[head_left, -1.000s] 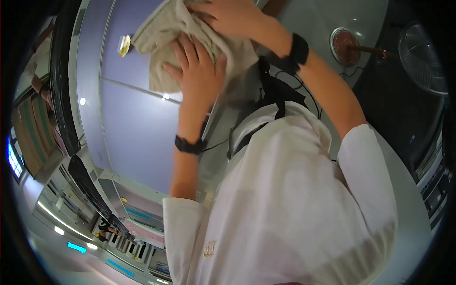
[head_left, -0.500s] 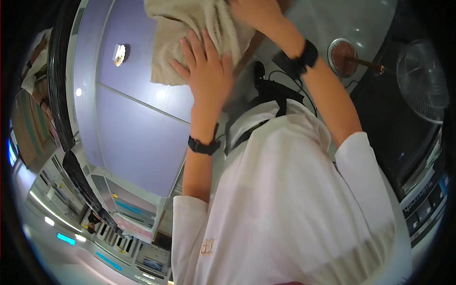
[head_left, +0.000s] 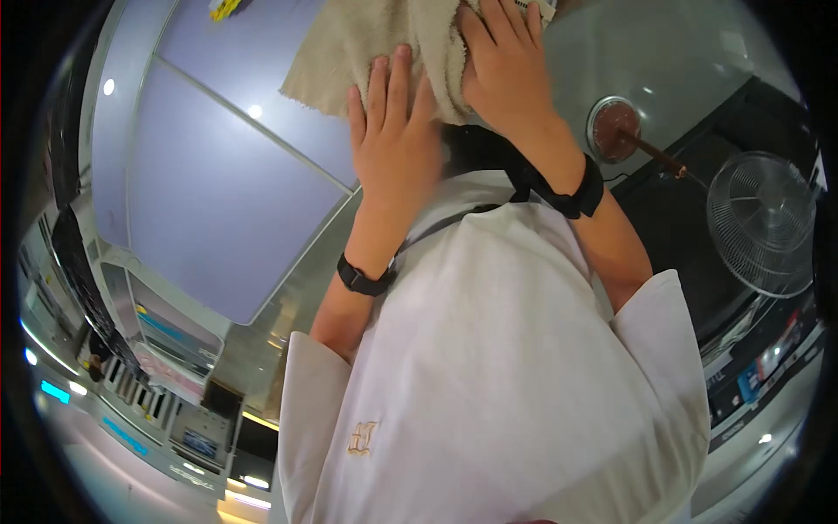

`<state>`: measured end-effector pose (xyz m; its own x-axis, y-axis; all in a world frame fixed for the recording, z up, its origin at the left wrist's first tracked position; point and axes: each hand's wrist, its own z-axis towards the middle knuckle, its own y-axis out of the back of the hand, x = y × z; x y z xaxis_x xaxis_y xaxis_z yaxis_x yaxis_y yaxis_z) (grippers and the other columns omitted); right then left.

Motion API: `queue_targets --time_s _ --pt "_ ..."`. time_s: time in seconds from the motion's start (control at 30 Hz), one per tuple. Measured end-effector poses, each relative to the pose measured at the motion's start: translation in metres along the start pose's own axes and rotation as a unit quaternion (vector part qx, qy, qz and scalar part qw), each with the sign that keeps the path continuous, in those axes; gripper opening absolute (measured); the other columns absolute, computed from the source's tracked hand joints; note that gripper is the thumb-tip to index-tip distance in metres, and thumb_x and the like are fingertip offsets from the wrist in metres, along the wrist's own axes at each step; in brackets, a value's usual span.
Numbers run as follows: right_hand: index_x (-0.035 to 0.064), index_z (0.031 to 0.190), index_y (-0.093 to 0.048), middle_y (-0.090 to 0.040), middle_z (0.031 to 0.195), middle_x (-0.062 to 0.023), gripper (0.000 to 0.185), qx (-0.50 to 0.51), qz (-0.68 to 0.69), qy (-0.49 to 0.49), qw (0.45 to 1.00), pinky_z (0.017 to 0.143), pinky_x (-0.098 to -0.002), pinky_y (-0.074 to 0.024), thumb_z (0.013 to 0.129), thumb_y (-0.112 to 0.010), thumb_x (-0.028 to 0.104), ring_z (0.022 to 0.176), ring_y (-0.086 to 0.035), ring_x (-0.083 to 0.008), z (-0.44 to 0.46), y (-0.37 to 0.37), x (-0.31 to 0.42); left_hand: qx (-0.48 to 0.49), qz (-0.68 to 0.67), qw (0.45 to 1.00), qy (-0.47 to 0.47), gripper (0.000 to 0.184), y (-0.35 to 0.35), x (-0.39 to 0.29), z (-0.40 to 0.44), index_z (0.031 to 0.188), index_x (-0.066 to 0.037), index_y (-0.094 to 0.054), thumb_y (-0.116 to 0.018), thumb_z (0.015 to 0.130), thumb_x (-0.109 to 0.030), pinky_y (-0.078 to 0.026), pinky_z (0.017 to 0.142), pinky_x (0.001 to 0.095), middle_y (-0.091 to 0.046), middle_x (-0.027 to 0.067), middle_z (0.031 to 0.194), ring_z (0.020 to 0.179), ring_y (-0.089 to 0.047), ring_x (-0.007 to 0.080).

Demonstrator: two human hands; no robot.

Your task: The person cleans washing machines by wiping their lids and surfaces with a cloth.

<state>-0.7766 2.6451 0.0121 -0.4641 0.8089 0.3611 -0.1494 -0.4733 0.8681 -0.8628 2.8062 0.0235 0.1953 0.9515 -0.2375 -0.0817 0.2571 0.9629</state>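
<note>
A beige towel-like cloth [head_left: 349, 61] with a frayed edge lies in folds over the corner of a pale purple table at the top of the view. My left hand [head_left: 393, 140] rests on its near part, fingers stretched out and spread. My right hand [head_left: 513, 83] lies at the cloth's right edge, beside a raised fold, its fingers extended and slightly apart. Each wrist has a black band. What lies beneath the cloth is mostly hidden; a small patterned corner shows past my right fingertips.
The pale purple table [head_left: 218, 192] has a seam across it, and a small yellow item [head_left: 224, 9] sits at its far part. To the right stand a round reddish-brown base with a rod [head_left: 614, 131] and a wire-caged fan [head_left: 759, 223]. Shop fittings line the lower left.
The view has shifted, so the table and yellow item sit higher and further left. My right hand has come nearer my body, and the cloth's right side has folded over.
</note>
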Motion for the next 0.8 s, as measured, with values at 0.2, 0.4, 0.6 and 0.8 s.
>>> queue_targets --time_s 0.2,0.4,0.6,0.8 --pt "-0.009 0.138 -0.059 -0.046 0.155 -0.0317 0.057 0.084 -0.003 0.094 0.992 0.117 -0.0679 -0.0321 0.093 -0.063 0.025 0.145 -0.042 -0.051 0.012 -0.004 0.043 -0.015 -0.064 0.995 0.072 0.053 0.016 0.023 -0.046 0.139 -0.008 -0.063 -0.066 0.086 -0.01 -0.035 0.122 0.058 -0.046 0.0111 0.164 0.151 -0.043 0.0345" --pt "-0.0071 0.144 -0.056 -0.04 0.16 -0.0312 0.061 0.143 0.068 0.183 0.97 0.118 -0.0674 -0.0316 0.095 -0.061 0.029 0.149 -0.036 -0.0504 0.008 -0.033 0.141 -0.028 -0.097 0.978 0.18 0.056 0.048 0.064 -0.124 0.141 -0.007 -0.063 -0.068 0.085 -0.01 -0.033 0.123 0.0585 -0.046 0.0136 0.164 0.151 -0.042 0.0368" --pt "0.0034 0.13 -0.069 -0.056 0.148 -0.0238 0.048 0.13 0.086 0.304 0.94 0.115 -0.0631 -0.0356 0.087 -0.07 0.023 0.136 -0.051 -0.0454 -0.015 -0.077 0.238 -0.071 -0.079 0.961 0.253 0.053 0.071 0.118 -0.221 0.136 -0.007 -0.067 -0.068 0.083 -0.005 -0.034 0.122 0.0596 -0.047 0.0163 0.163 0.15 -0.044 0.0403" --pt "0.0029 0.138 -0.063 -0.046 0.155 -0.0258 0.057 0.228 0.139 0.347 0.899 0.118 -0.0681 -0.0312 0.083 -0.071 0.018 0.146 -0.04 -0.0485 -0.046 -0.086 0.306 -0.119 -0.051 0.926 0.354 0.059 0.092 0.154 -0.305 0.139 -0.01 -0.067 -0.065 0.08 -0.004 -0.04 0.118 0.0595 -0.052 0.0166 0.159 0.146 -0.049 0.04"
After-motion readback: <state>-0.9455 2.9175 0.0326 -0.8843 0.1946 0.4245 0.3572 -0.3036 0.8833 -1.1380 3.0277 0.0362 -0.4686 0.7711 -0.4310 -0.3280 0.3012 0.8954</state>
